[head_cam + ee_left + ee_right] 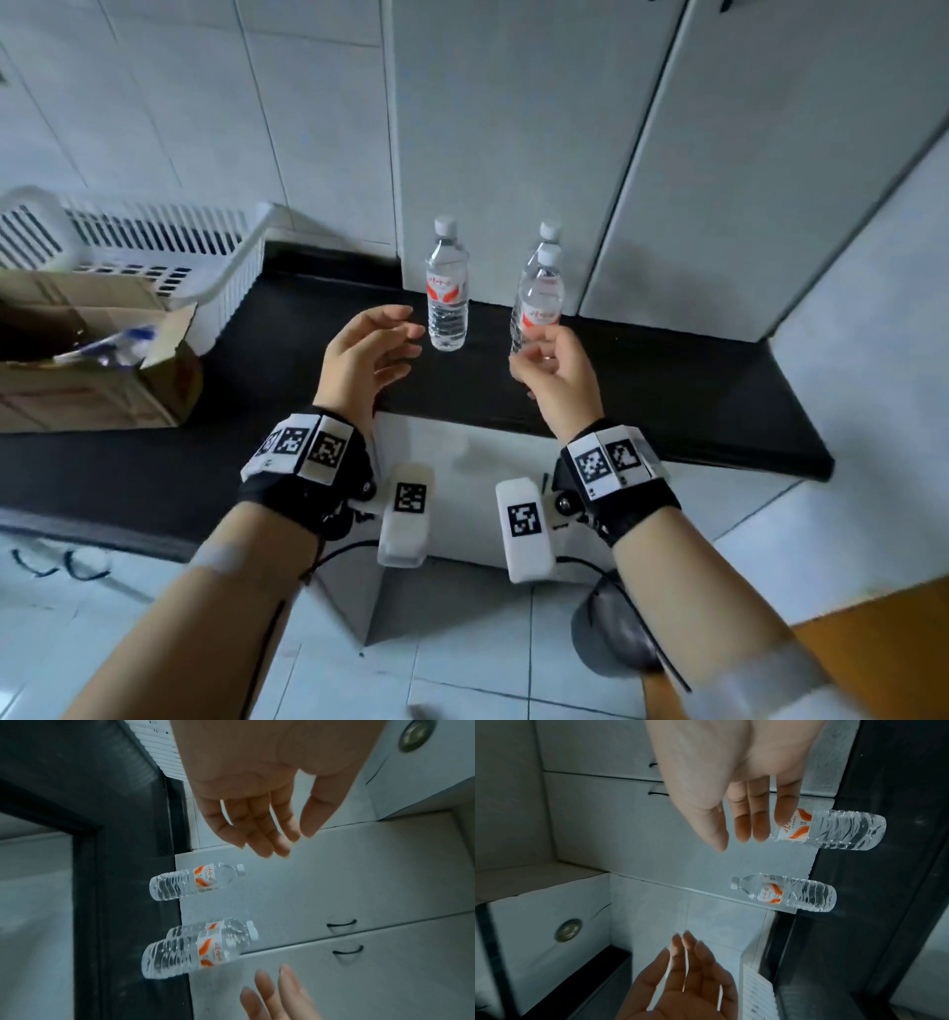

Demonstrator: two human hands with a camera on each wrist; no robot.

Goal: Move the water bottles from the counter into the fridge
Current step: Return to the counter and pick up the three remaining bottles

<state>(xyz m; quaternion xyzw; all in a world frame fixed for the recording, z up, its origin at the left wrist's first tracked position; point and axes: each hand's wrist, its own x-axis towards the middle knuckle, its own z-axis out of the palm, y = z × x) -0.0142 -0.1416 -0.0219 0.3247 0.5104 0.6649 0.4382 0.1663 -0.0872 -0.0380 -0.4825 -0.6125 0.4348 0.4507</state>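
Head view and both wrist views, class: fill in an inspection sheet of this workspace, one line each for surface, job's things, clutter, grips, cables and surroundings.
Surface: black counter, dark and glossy, against a white wall.
Job's things: three water bottles standing upright, capped: left bottle alone; front right bottle with the rear right bottle close behind it.
Clutter: white slatted basket and open cardboard box at the counter's left.
Grips: left hand open near the left bottle, holding nothing; right hand open before the front right bottle, contact not shown.
Cables: black cable below the left wrist rig.
Surroundings: white cabinet doors, tiled floor.
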